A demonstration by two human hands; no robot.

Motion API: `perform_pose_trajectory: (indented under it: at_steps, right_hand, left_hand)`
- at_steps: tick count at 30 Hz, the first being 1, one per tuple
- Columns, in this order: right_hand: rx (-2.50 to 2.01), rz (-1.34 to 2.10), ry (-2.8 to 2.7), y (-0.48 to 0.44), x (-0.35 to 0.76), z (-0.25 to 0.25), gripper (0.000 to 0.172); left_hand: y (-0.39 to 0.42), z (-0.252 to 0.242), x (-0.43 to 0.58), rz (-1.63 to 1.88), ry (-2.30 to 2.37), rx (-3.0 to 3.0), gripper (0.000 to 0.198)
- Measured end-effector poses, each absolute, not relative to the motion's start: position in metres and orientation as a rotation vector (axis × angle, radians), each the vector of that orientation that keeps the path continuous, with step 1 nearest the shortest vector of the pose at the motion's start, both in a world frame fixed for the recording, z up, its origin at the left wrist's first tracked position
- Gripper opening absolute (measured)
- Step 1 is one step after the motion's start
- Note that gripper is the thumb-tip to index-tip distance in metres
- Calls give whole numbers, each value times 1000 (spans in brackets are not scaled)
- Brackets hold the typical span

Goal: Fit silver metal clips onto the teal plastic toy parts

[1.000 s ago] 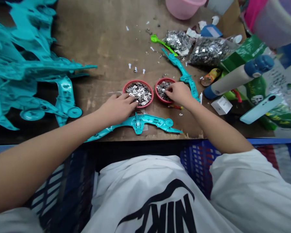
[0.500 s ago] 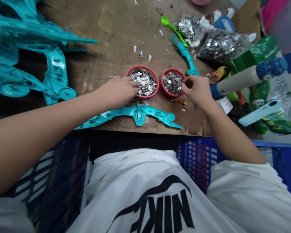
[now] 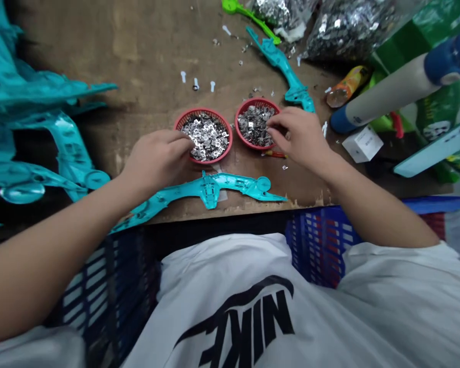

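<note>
My left hand (image 3: pixel 157 157) is at the left rim of a red basket (image 3: pixel 230 138) of small shiny metal clips (image 3: pixel 209 137). Its fingers are pressed together, tips over the clips; anything between them is hidden. A smaller red basket (image 3: pixel 240 137) beside it holds duller metal pieces (image 3: pixel 255 122). Over its right rim, my right hand (image 3: pixel 301 134) has thumb and forefinger brought close together, and I cannot make out anything in them. In front of both baskets, along the table edge, lies a long turquoise plastic part (image 3: pixel 210 191), its left end partly behind my left forearm.
Turquoise parts (image 3: pixel 67 145) are piled at the left. Behind the right basket lie another turquoise piece (image 3: pixel 287 74) and a green strip (image 3: pixel 253 18). Bags of metal pieces (image 3: pixel 348 30), a bottle (image 3: pixel 391 92), a white box (image 3: pixel 363 143) and a phone (image 3: pixel 437 148) crowd the right.
The view has shifted, so the table sits differently in the picture. My left hand has drawn slightly left over its basket's rim; my right fingers have moved slightly further over the smaller basket.
</note>
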State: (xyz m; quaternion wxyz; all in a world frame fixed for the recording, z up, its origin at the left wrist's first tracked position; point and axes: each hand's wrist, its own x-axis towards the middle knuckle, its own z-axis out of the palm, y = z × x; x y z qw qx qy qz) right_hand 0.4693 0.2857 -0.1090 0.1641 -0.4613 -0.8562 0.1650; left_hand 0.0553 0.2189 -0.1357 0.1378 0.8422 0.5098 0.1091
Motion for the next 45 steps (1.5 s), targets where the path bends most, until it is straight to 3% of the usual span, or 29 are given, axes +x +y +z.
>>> perform_pose_trajectory:
  at_steps: [8, 12, 17, 21, 28, 34, 39, 45]
  right_hand:
    - [-851, 427, -2567, 260, 452, -110, 37]
    - [-971, 552, -2638, 252, 449, -111, 37]
    - [-1177, 1011, -2647, 233, 431, -113, 28]
    - [-1390, 1249, -2570, 225, 421, -119, 22]
    - [-1449, 1145, -2518, 218, 418, -124, 21]
    - [-1471, 1091, -2475, 212, 415, -127, 18]
    - [-1451, 1064, -2483, 210, 414, -128, 20]
    - [-1507, 960, -2475, 199, 404, -127, 12]
  left_hand:
    - [227, -157, 58, 402, 1516, 2519, 35]
    - [224, -149, 56, 349, 1535, 2447, 35]
    - [223, -129, 61, 279, 1626, 2228, 49]
    - [221, -120, 66, 283, 1620, 2096, 45]
    - [216, -112, 68, 161, 1619, 2263, 53]
    - [198, -108, 79, 437, 1441, 2238, 37]
    - [169, -117, 108, 678, 1232, 1723, 16]
    - [162, -138, 125, 657, 1132, 1224, 27]
